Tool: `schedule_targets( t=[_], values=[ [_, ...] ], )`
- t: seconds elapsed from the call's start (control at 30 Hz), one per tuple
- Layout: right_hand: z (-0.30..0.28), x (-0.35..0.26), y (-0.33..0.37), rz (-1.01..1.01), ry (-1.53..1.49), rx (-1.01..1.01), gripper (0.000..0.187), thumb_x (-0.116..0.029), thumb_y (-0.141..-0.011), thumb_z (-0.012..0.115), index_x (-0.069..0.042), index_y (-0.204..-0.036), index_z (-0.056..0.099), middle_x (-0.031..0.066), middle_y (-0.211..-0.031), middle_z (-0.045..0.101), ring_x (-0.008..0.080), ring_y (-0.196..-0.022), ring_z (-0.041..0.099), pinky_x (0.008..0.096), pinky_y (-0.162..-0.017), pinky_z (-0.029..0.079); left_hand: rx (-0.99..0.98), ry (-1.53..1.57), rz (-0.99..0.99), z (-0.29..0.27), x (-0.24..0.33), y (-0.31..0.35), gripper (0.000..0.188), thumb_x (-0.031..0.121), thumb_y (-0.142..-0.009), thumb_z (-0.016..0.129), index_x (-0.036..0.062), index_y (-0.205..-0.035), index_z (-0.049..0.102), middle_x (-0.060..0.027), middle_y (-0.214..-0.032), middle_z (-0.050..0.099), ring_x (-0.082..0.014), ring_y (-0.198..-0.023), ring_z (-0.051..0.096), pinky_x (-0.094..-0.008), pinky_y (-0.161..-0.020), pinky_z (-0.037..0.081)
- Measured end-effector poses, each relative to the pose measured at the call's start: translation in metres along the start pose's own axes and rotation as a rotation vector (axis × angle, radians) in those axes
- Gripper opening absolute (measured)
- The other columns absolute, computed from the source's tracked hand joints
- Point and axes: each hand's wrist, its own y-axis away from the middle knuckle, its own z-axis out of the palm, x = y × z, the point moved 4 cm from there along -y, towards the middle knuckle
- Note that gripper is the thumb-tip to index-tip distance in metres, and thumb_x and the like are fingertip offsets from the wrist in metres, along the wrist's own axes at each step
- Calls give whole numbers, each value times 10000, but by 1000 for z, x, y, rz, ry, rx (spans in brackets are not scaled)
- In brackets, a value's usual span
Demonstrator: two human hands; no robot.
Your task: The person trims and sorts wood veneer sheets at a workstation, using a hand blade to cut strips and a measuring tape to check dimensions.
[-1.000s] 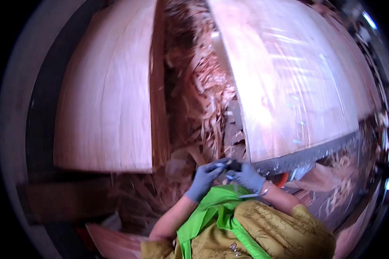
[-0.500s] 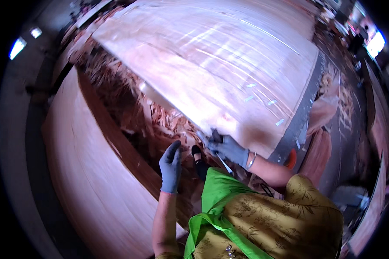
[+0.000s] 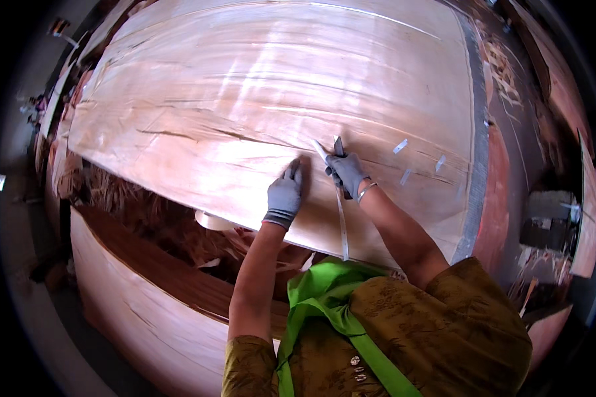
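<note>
Veneer [image 3: 271, 116], pale pink, creased

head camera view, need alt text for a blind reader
A gray-gloved right hand holds a narrow pale strip and a small dark object over a large wood sheet, with the gloved left hand nearby. Wood scraps lie alongside.

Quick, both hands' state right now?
Left hand: at the wood sheet; grip cannot be told.
Right hand: closed, holding a slim tool.

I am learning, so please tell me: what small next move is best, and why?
Perhaps the right hand should bring its pale strip nearer the dark crack: the strip hangs from that hand, and the left hand is near the crack.
</note>
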Motion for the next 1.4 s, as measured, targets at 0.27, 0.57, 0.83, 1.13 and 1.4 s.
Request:
schedule_targets(
  t=[0.27,0.57,0.83,1.13,1.4],
  values=[
    [4,4,10,35,-127,-22,138,-175,-812,634,-47,-778,594,47,-594,571,105,-407,460,253,-361,335,-133,-108,306,-21,13,-55,752,47,-761,519,278,-1432,272,-23,-1473,297,-320,-1038,528,-433,-699,504],
    [-1,-54,-26,-154,-66,133,157,-215,-870,587,-62,-840,603,-3,-649,548,83,-448,428,236,-396,379,41,243,302,-32,-31,-101,549,58,-736,557,121,-1273,467,-96,-1328,461,-307,-1020,541,-426,-758,479],
    [-13,-33,-46,-3,15,221,188,-213,-813,632,-29,-775,623,21,-587,546,113,-412,453,259,-378,341,161,191,402,21,-14,-148,430,148,-776,536,141,-1206,548,-77,-1290,505,-277,-970,531,-402,-692,433],
    [82,10,39,-96,143,33,139,-104,-849,587,15,-907,629,46,-688,599,109,-569,552,260,-519,450,168,372,508,-60,-78,-95,495,111,-757,540,112,-1251,504,-106,-1296,482,-300,-1144,486,-429,-911,404],
    [230,-37,-27,-91,-103,-21,156,-201,-863,612,-68,-782,614,-15,-606,540,71,-436,425,230,-398,323,102,111,201,-48,-256,-15,708,422,-845,532,24,-1388,312,-153,-1453,288,-297,-1358,251,-458,-1107,173]
  ],
)
